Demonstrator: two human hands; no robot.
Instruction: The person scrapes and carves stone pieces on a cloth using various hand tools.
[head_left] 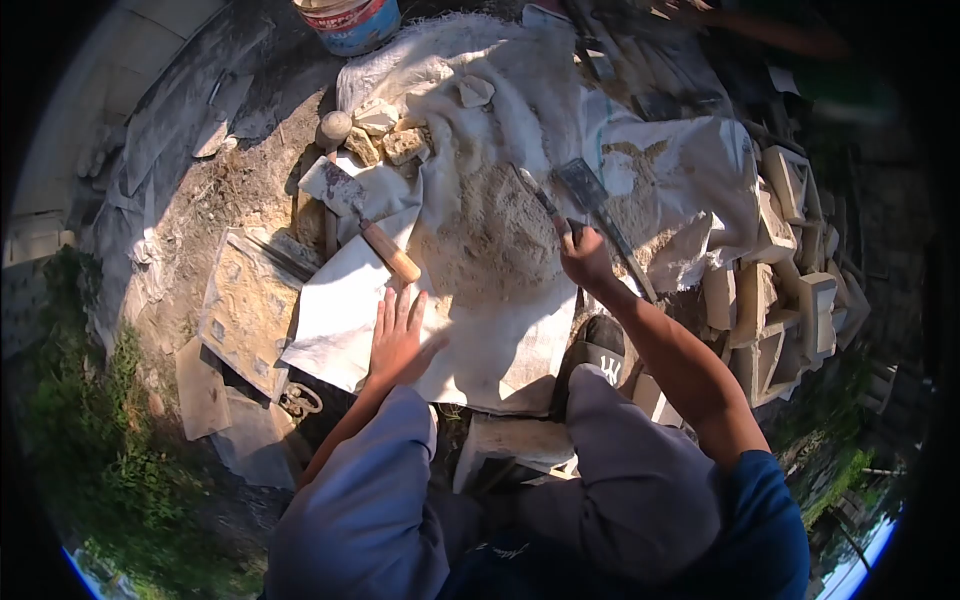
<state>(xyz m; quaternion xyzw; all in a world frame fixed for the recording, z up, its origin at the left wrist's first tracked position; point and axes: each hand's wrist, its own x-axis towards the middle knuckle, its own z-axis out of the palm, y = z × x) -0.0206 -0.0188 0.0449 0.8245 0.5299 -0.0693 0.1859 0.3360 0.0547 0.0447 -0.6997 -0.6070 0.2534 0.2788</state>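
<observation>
My right hand (pixel 585 255) is closed around the handle of a narrow-bladed hand tool (pixel 541 194), its blade angled up and left over a heap of pale sandy powder (pixel 498 235). Whether it is a knife or a chisel is unclear. Just right of it lies a long dark flat-headed tool (pixel 605 220). My left hand (pixel 398 340) rests with fingers spread on a white woven sack (pixel 335 325). Close beyond those fingertips is the wooden handle of a trowel (pixel 388 250), its stained blade pointing up and left.
Several stone-coloured blocks (pixel 765 300) are piled on the right. Rough stones (pixel 404 146) and a round-knobbed wooden tool (pixel 336 127) lie beyond the trowel. A bucket (pixel 350 25) stands at the far edge. On the left is a dusty board (pixel 250 310). Another person's arm (pixel 770 32) shows top right.
</observation>
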